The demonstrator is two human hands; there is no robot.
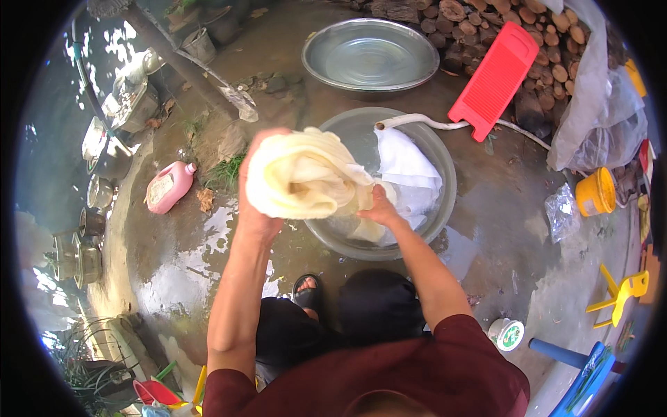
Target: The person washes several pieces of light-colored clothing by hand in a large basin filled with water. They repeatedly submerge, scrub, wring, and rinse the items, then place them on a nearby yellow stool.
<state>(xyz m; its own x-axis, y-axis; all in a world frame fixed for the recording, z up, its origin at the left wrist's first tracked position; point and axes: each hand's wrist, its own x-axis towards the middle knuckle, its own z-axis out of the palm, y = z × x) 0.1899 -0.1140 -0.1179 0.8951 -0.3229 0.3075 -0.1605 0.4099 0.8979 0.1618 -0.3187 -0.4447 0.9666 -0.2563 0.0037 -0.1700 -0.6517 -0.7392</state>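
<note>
My left hand holds up a bunched, pale yellow cloth, mostly hiding its fingers. The cloth trails down to the right over a wide grey basin of water. At that lower end my right hand grips the cloth, its thumb showing and its fingertips partly hidden. A white cloth lies in the basin, partly in the water and up against the far right side. The end of a white hose rests over the basin's far rim.
A metal tub of water stands beyond the basin. A red washboard leans against stacked logs. A pink jug lies at left. At right are a yellow bucket, a white tub and a yellow toy chair. The ground is wet.
</note>
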